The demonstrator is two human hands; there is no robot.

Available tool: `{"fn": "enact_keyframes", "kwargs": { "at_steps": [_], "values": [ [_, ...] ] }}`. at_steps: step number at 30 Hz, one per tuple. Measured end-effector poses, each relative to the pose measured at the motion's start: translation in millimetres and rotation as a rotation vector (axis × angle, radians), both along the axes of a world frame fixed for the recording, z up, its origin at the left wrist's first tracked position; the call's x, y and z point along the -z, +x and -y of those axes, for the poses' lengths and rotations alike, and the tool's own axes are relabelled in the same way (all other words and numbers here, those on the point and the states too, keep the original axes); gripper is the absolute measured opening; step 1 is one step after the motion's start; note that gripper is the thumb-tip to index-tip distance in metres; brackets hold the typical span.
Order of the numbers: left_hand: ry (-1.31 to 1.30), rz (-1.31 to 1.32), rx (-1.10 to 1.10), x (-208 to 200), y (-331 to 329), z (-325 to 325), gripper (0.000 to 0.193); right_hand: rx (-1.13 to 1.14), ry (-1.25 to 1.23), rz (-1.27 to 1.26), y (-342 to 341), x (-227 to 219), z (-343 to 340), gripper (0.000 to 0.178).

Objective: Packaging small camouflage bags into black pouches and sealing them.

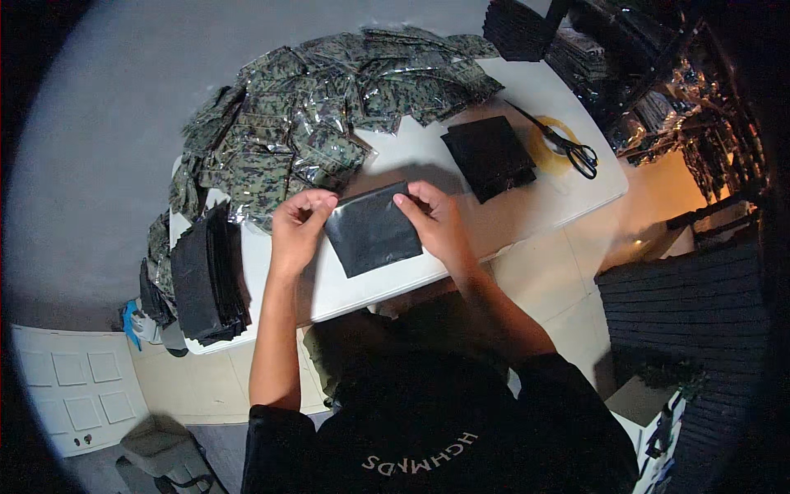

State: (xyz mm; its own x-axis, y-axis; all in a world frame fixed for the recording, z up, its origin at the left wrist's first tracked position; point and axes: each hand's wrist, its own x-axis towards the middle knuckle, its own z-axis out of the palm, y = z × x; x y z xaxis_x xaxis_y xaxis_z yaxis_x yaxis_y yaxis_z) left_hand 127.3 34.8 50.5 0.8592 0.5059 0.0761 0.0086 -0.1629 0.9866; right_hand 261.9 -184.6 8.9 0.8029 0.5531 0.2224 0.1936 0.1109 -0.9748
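Between my two hands is a flat black packet with a glossy surface that looks like clear plastic wrap. My left hand pinches its upper left corner, thumb on top. At the upper right corner my right hand grips it the same way. The packet is held just over the white table, near its front edge; whether its lower edge touches the table I cannot tell. Right of my right hand lies a small stack of folded black cloth.
Plastic-wrapped camouflage garments are heaped along the table's far and left side. A stack of black folded pieces stands at the near left. Black scissors lie over a roll of yellowish tape. Shelving with wrapped goods stands at the right.
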Motion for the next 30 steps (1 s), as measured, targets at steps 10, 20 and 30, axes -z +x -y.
{"fn": "enact_keyframes", "kwargs": {
  "at_steps": [10,20,30],
  "values": [
    [-0.279,0.190,-0.226,20.9,6.3,42.6,0.018,0.128,0.040,0.023,20.4,-9.9,5.2,0.018],
    [-0.490,0.180,-0.255,-14.0,40.2,87.6,0.012,0.179,0.032,0.122,49.7,-27.4,34.5,0.017],
    [-0.386,-0.019,-0.041,-0.8,89.2,115.5,0.015,-0.039,-0.154,-0.173,93.4,-27.3,114.6,0.038]
  ]
}}
